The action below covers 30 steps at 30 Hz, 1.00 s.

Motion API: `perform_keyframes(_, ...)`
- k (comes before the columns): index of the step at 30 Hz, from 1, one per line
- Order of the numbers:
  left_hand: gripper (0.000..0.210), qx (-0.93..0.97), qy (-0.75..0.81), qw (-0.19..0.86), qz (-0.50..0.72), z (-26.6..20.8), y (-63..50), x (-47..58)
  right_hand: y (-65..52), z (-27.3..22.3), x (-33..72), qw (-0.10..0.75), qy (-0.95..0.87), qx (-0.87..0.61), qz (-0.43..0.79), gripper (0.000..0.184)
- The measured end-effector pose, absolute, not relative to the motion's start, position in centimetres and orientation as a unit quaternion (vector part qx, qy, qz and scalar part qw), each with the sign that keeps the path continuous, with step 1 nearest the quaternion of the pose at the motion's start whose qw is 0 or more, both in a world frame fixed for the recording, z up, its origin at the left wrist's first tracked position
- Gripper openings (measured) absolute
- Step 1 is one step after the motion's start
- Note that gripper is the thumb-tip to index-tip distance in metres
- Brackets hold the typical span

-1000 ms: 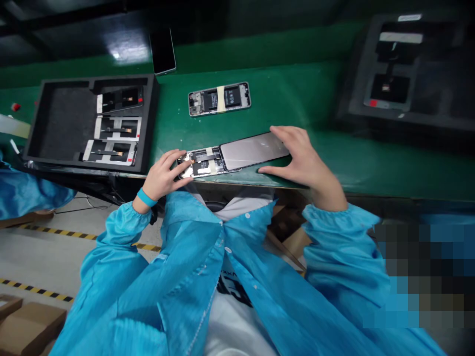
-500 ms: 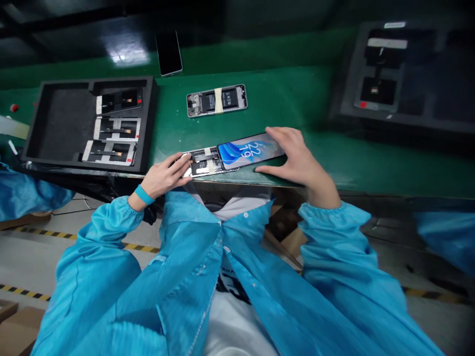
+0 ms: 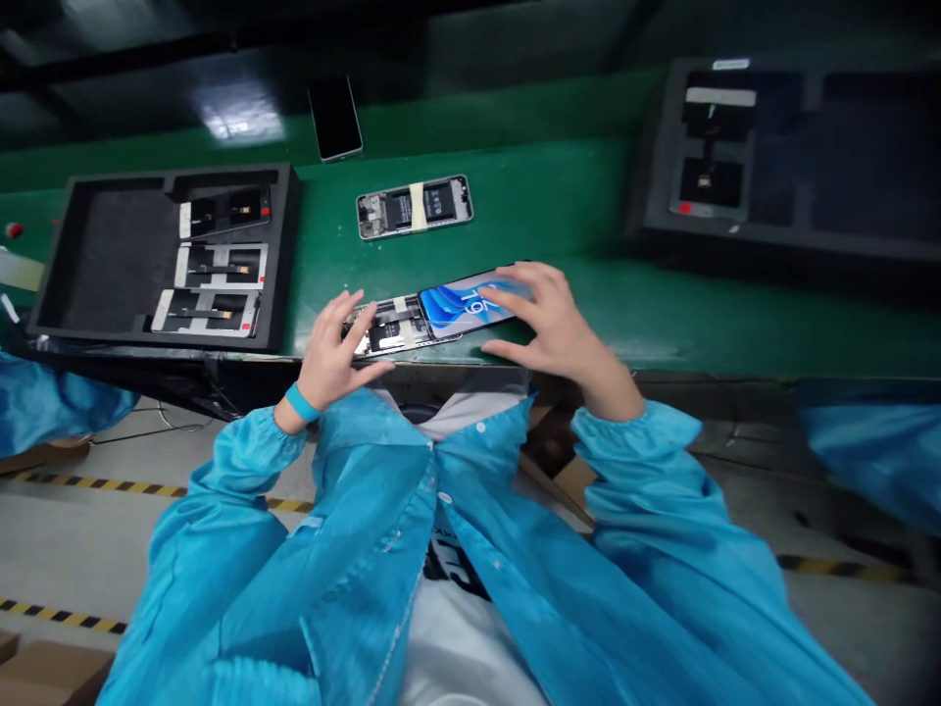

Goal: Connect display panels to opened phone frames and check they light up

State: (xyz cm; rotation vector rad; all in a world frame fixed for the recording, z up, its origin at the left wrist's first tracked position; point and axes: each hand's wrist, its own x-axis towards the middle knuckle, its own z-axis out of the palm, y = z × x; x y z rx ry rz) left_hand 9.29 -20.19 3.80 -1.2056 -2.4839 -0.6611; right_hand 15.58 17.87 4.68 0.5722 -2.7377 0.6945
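Observation:
An opened phone body (image 3: 389,326) with exposed parts and a strip of tape lies at the near edge of the green bench (image 3: 559,196). A lit display panel (image 3: 460,304) with a blue wallpaper lies against its right end. My left hand (image 3: 334,353) rests on the left end of the phone body, fingers spread. My right hand (image 3: 555,324) lies over the right end of the lit display, fingertips on the glass.
A black foam tray (image 3: 110,255) at the left holds three phone parts. Another opened phone (image 3: 414,206) lies farther back, and a dark phone (image 3: 335,118) beyond it. A second black tray (image 3: 771,147) stands at the right. Blue sleeves of other people show at both sides.
The display, dark a second ago, lit up with a blue screen. My right hand slid left over the display and my left fingers spread on the phone body.

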Motion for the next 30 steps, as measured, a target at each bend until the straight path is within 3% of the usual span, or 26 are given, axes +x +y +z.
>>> perform_keyframes(5, 0.098, -0.437, -0.858, 0.124, -0.239, 5.2, -15.6, 9.5, 19.7, 4.0, 17.0, 0.175, -0.963, 0.099, 0.179, 0.060)
perform_keyframes(9, 0.093, -0.430, -0.874, 0.080, -0.211, 6.2, -14.6, 9.3, 23.3, 3.9, 18.2, 0.182, -0.966, 0.014, 0.184, 0.081)
perform_keyframes(15, 0.101, -0.445, -0.876, 0.032, -0.183, 7.4, -12.8, 8.9, 23.7, 4.2, 18.6, 0.141, -0.973, 0.021, 0.182, 0.105)
perform_keyframes(30, 0.074, -0.462, -0.862, 0.050, -0.203, 7.5, -11.1, 8.9, 22.8, 4.8, 18.8, 0.131, -0.975, 0.014, 0.179, 0.104)
